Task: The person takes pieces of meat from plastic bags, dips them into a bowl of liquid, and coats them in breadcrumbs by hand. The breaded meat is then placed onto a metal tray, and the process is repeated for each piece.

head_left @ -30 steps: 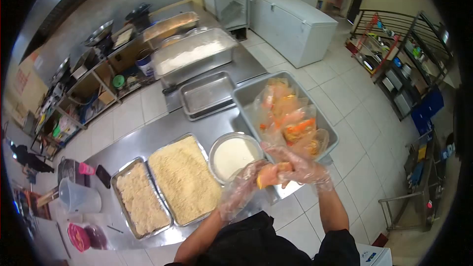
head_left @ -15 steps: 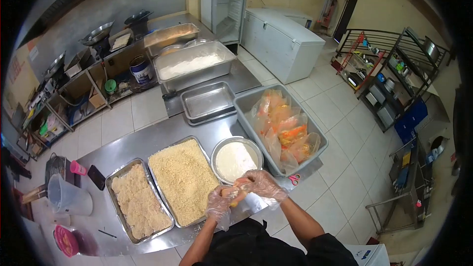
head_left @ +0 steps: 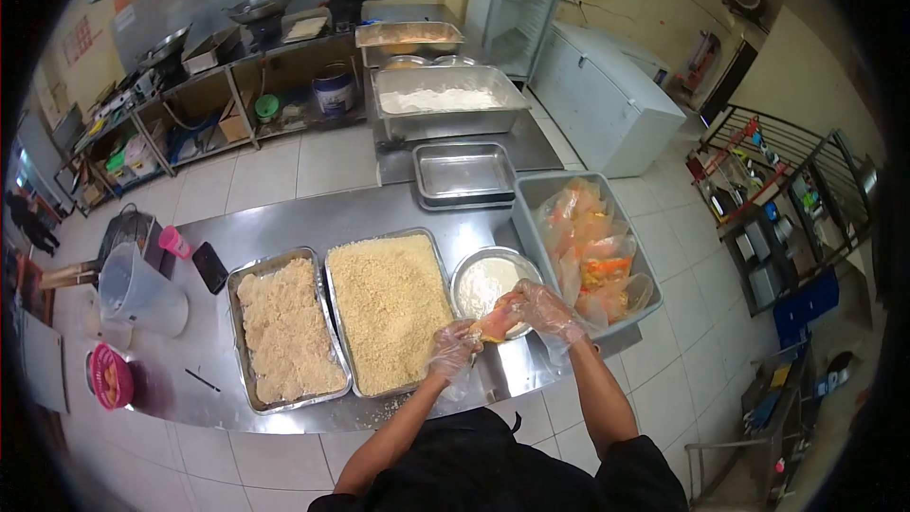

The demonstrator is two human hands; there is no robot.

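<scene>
My left hand point(head_left: 455, 349) and my right hand point(head_left: 555, 315), both in clear plastic gloves, grip opposite ends of a piece of raw meat point(head_left: 495, 324). It stretches between them, pinkish with a yellowish edge, above the table's front part. Just behind it stands a round metal bowl of pale batter point(head_left: 485, 280), and the right fingers are over its near rim. Left of the bowl, a metal tray is filled with breadcrumbs point(head_left: 393, 308). Farther left, another tray holds crumb-coated pieces point(head_left: 289, 327).
A grey tub point(head_left: 531, 218) with plastic-bagged meat point(head_left: 602, 265) stands at the table's right. Behind are stacked metal trays point(head_left: 463, 171) and a deep pan of flour point(head_left: 441, 100). A phone point(head_left: 209, 268), a clear jug point(head_left: 142, 289) and a pink basket point(head_left: 112, 374) stand left.
My view has swung, so the scene sits differently in the frame. My hands are farther apart, and the meat, bunched between them before, now hangs stretched out.
</scene>
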